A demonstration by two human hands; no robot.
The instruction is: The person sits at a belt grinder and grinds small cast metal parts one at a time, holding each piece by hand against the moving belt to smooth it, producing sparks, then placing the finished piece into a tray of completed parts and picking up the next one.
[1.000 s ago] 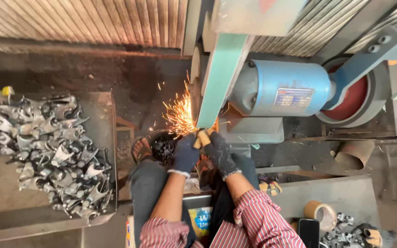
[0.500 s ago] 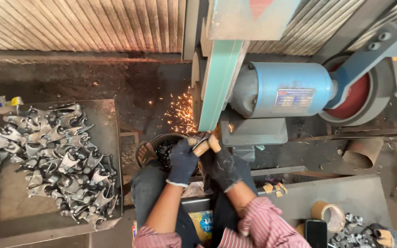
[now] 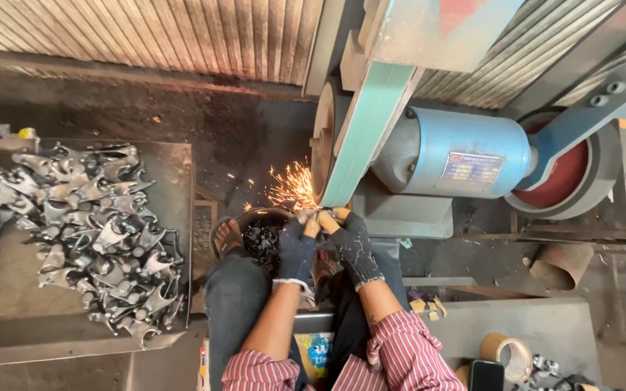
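1. Since half a second ago, our two hands have pushed closer to the belt [image 3: 362, 130], and the sparks [image 3: 293, 187] are thicker at its lower end.
2. Left hand [image 3: 297, 248]: dark glove, clenched on a small workpiece [image 3: 311, 220] just below the belt's lower end.
3. Right hand [image 3: 353, 242]: dark glove, gripping the same workpiece, touching the left hand.
4. Workpiece: mostly hidden by our fingers; pressed to the belt's lower end, where the sparks fly left.
5. Bowl [image 3: 261, 235]: dark, holding small dark parts, just below-left of the belt.
6. Tray [image 3: 9, 289]: far left of the belt, piled with grey metal castings [image 3: 85, 232].
7. Motor [image 3: 458, 156]: blue, right beside the belt.
8. Tape roll [image 3: 507, 355]: well below-right of the belt.
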